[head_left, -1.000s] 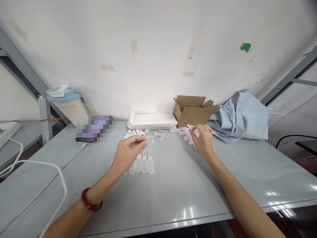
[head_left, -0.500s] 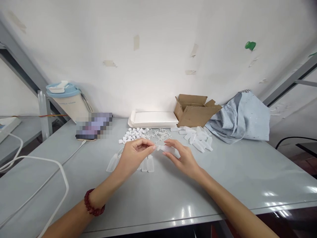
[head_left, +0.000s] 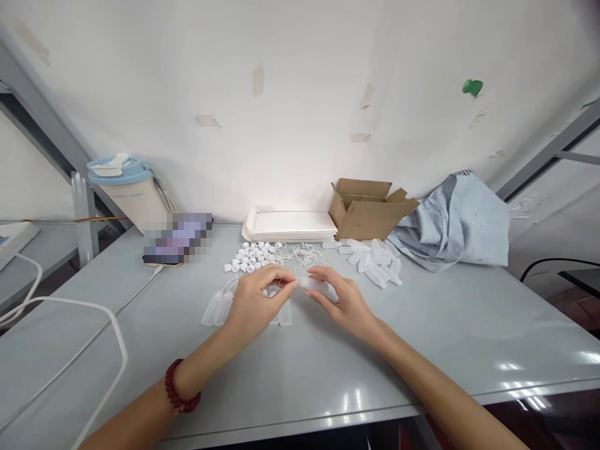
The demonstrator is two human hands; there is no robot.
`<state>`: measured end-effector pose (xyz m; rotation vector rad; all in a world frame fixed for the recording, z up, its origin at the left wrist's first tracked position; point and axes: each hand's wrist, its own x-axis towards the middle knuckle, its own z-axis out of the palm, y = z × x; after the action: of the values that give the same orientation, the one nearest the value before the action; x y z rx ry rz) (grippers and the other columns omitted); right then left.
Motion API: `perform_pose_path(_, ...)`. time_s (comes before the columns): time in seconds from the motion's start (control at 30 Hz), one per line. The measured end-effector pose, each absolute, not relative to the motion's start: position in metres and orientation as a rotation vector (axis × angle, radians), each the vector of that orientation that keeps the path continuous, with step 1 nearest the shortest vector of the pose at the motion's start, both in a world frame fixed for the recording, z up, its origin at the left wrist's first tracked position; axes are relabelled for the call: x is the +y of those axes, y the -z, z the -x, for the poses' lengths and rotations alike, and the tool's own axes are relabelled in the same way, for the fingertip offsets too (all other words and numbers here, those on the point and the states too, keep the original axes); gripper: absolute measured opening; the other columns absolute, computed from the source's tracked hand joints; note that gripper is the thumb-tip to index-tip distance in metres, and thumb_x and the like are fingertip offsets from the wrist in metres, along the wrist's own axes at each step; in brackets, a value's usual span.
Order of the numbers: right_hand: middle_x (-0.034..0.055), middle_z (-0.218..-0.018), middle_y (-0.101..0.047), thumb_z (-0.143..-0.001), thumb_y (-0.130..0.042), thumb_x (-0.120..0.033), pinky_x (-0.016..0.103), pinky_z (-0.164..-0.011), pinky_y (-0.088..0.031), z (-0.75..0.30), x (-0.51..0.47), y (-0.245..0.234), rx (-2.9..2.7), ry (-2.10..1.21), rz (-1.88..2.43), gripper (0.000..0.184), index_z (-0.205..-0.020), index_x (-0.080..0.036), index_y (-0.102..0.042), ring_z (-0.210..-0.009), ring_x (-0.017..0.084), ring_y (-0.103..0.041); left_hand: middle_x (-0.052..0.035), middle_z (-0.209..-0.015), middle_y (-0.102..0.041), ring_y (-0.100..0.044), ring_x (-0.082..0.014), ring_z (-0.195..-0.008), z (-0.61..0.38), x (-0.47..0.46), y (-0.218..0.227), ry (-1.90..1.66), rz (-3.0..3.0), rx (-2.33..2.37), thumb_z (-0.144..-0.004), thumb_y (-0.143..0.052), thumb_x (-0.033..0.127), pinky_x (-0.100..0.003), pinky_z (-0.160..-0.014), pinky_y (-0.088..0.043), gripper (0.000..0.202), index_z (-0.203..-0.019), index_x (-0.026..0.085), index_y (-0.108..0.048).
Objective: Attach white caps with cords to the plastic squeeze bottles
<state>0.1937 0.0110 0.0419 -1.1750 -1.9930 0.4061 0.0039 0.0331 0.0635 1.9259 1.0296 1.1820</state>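
Observation:
Between the thumb and fingers of my right hand (head_left: 344,302) is a small translucent plastic bottle (head_left: 313,284), its neck turned to the left. My left hand (head_left: 262,294) pinches at that neck end; what its fingertips hold there is too small to make out. Several similar bottles (head_left: 213,309) with white loops lie beneath and left of my left hand, partly hidden by it. Just beyond the hands are a pile of white caps (head_left: 253,255) and a tangle of white loops (head_left: 307,254). More translucent bottles (head_left: 375,259) lie loose to the right.
Along the wall stand a stack of white trays (head_left: 293,224), an open cardboard box (head_left: 370,215) and a grey-blue cloth bag (head_left: 464,225). A phone (head_left: 180,240) leans near a cup (head_left: 135,197) on the left. A white cable (head_left: 117,325) crosses the grey table (head_left: 290,381).
My left fingertips have come closer to the bottle's neck and now meet it. My left hand has shifted slightly right, uncovering more of the bottles at its left.

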Motion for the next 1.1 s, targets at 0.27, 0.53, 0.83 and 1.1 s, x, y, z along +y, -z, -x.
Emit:
perform_pose_path(0.27, 0.0060, -0.101, -0.068, -0.089, -0.050, -0.025, 0.035, -0.077, -0.051, -0.191, 0.008, -0.044, -2.057, -0.419, 1.117, 0.026, -0.115, -0.024, -0.052, -0.087, 0.020, -0.064, -0.0006, -0.085, -0.066, -0.063, -0.0147, -0.079, -0.008, 0.028, -0.062, -1.076, -1.765, 1.037, -0.078, -0.061, 0.025, -0.029, -0.077, -0.053, 0.008, -0.085, 0.020, -0.062)
perform_pose_path(0.53, 0.0060, -0.100, -0.067, -0.090, -0.048, -0.025, 0.029, -0.074, -0.049, -0.188, 0.005, -0.046, -2.011, -0.588, 1.098, 0.022, -0.112, -0.021, -0.051, -0.085, 0.018, -0.063, -0.0016, -0.085, -0.065, -0.064, -0.0172, -0.085, -0.010, 0.030, -0.062, -0.966, -1.624, 1.002, -0.076, -0.063, 0.029, -0.030, -0.079, -0.054, 0.015, -0.088, 0.019, -0.063)
perform_pose_path(0.83, 0.0060, -0.088, -0.067, -0.094, -0.038, -0.039, 0.035, -0.083, -0.046, -0.185, 0.006, -0.055, -1.512, -1.437, 0.907, 0.030, -0.113, -0.019, -0.050, -0.085, 0.018, -0.063, -0.0088, -0.106, -0.059, -0.057, -0.0229, -0.098, -0.009, 0.026, -0.058, -1.199, -2.229, 1.019, -0.081, -0.059, 0.025, -0.041, -0.083, -0.051, 0.026, -0.106, 0.020, -0.055)
perform_pose_path(1.1, 0.0129, -0.100, -0.066, -0.091, -0.045, -0.038, 0.037, -0.082, -0.048, -0.186, 0.011, -0.055, -1.203, -1.757, 0.752, 0.028, -0.107, -0.016, -0.054, -0.091, 0.022, -0.065, -0.0135, -0.116, -0.057, -0.046, -0.0278, -0.114, -0.011, 0.025, -0.054, -1.204, -2.744, 0.820, -0.084, -0.059, 0.025, -0.045, -0.098, -0.042, 0.043, -0.123, 0.014, -0.045)
